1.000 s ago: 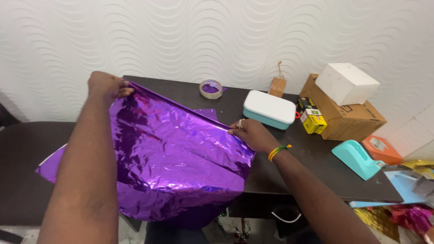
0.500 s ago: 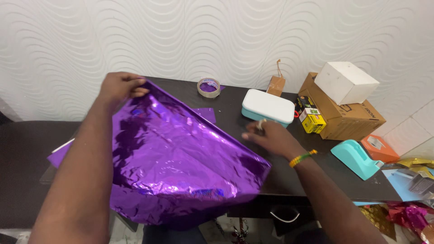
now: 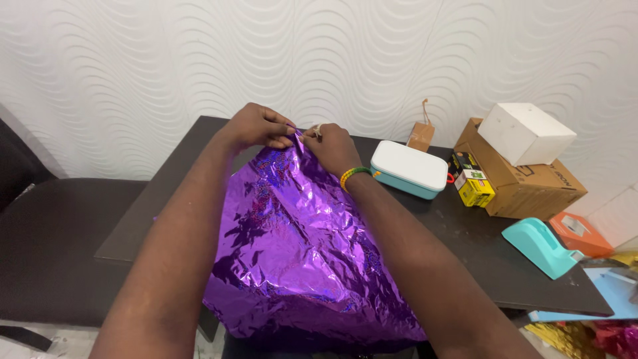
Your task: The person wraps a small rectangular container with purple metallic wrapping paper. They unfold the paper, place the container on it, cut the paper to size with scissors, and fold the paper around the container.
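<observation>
Head view: both hands meet near the far edge of the dark table (image 3: 159, 206). The left hand (image 3: 256, 127) and right hand (image 3: 332, 147) each pinch the top edge of a crinkled purple foil sheet (image 3: 292, 246), fingertips almost touching. The sheet drapes toward the near edge and over it. Toward the right end stand a white-lidded teal box (image 3: 410, 169) (closed), cardboard boxes (image 3: 525, 179) and a teal tape dispenser (image 3: 539, 246).
</observation>
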